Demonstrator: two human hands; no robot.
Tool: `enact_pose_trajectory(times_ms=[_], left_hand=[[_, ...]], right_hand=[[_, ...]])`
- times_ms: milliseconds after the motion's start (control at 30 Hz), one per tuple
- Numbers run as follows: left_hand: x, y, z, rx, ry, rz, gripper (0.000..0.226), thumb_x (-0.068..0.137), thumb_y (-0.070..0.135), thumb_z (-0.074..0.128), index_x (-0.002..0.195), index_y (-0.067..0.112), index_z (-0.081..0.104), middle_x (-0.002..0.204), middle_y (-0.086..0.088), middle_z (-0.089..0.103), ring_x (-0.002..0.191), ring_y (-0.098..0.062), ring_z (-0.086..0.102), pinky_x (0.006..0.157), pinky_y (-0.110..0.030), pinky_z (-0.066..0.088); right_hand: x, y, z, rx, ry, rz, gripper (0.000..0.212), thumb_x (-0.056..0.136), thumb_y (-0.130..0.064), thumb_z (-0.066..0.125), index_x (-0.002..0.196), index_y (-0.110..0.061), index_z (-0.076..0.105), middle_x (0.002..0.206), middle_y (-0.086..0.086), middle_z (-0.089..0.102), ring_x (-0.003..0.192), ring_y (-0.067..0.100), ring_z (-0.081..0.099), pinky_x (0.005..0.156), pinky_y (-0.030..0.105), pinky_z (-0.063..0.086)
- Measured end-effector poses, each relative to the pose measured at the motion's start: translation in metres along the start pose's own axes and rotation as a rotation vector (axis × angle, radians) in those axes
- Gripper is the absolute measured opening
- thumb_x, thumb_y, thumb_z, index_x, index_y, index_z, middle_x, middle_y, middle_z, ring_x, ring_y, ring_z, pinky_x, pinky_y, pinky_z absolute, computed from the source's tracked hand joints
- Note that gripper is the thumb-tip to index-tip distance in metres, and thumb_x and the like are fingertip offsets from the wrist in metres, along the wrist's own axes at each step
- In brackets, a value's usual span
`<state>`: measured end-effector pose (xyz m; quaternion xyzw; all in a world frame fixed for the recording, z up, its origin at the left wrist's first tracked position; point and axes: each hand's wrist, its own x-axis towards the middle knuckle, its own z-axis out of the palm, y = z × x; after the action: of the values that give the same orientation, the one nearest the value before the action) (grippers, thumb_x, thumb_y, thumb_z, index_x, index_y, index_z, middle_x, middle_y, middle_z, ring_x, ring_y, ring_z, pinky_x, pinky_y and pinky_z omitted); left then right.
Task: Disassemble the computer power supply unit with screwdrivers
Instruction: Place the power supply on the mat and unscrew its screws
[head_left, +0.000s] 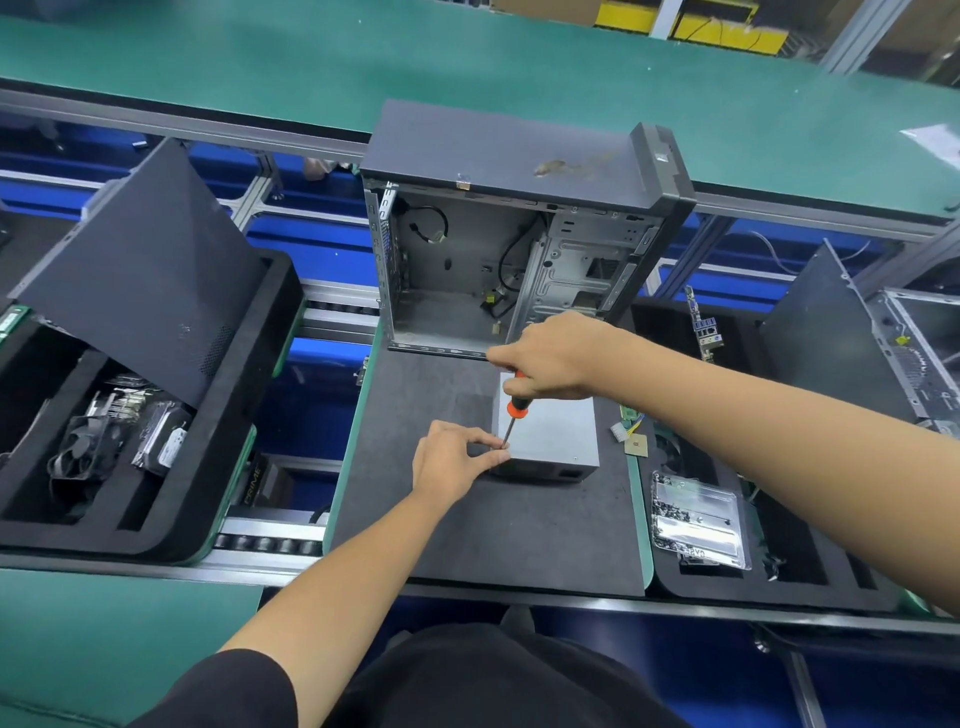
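A grey metal power supply unit (553, 434) lies on the dark foam mat (467, 525) in front of me. My right hand (550, 356) grips the orange-and-black handle of a screwdriver (514, 410), held nearly upright with its tip at the unit's near left top corner. My left hand (457, 462) is at that same corner, thumb and forefinger pinching around the tip of the shaft. Whether a screw sits under the tip is hidden by my fingers.
An open, emptied computer case (519, 249) stands just behind the unit. A clear box of screws (696, 519) sits in the black tray at the right, beside loose connectors (628, 431). The left tray (130, 493) holds a fan, a drive and a leaning side panel (145, 270).
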<state>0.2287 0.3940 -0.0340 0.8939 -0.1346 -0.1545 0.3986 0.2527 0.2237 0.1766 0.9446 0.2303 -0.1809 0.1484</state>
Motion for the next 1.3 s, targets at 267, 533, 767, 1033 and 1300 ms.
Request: enact_pose_trajectory(times_ms=[267,533,767,1033,1300], left_hand=[[0.000,0.002,-0.001,-0.007,0.001,-0.007,0.025,0.075,0.065,0.079,0.094,0.049,0.078,0.114,0.015,0.064,0.117,-0.002,0.053,0.084,-0.028,0.054],[0.000,0.004,-0.002,0.007,-0.009,-0.024,0.026,0.075,0.064,0.079,0.095,0.048,0.078,0.114,0.014,0.058,0.110,-0.003,0.055,0.079,-0.022,0.048],[0.001,0.005,-0.005,0.006,-0.014,-0.023,0.020,0.072,0.065,0.081,0.089,0.055,0.075,0.114,0.014,0.058,0.106,-0.003,0.057,0.078,-0.024,0.049],[-0.001,0.007,-0.006,-0.001,-0.018,-0.027,0.021,0.074,0.063,0.081,0.092,0.052,0.077,0.116,0.016,0.060,0.109,-0.004,0.058,0.083,-0.027,0.053],[0.000,0.011,-0.008,0.030,-0.019,-0.036,0.026,0.074,0.061,0.082,0.094,0.045,0.080,0.118,0.010,0.063,0.109,-0.010,0.062,0.080,-0.030,0.056]], right_hand=[[-0.003,-0.001,-0.001,0.419,-0.068,-0.117,0.036,0.076,0.000,0.056,0.091,-0.031,0.068,0.099,-0.006,0.039,0.097,0.018,0.042,0.063,0.033,0.039],[0.000,-0.009,0.000,-0.002,0.035,-0.051,0.022,0.094,-0.044,0.045,0.093,-0.024,0.034,0.074,0.003,0.053,0.061,0.025,0.050,0.050,0.033,0.029],[-0.004,-0.010,-0.004,0.355,-0.056,-0.158,0.029,0.075,-0.003,0.053,0.081,-0.029,0.066,0.095,-0.011,0.038,0.096,0.019,0.039,0.067,0.041,0.046],[-0.004,-0.013,-0.004,-0.076,0.005,0.027,0.024,0.098,-0.045,0.039,0.097,-0.022,0.038,0.071,0.001,0.045,0.060,0.022,0.047,0.052,0.033,0.032],[-0.004,-0.005,0.004,0.446,-0.008,-0.056,0.031,0.076,-0.004,0.059,0.088,-0.032,0.065,0.098,-0.008,0.043,0.094,0.018,0.045,0.061,0.035,0.042]])
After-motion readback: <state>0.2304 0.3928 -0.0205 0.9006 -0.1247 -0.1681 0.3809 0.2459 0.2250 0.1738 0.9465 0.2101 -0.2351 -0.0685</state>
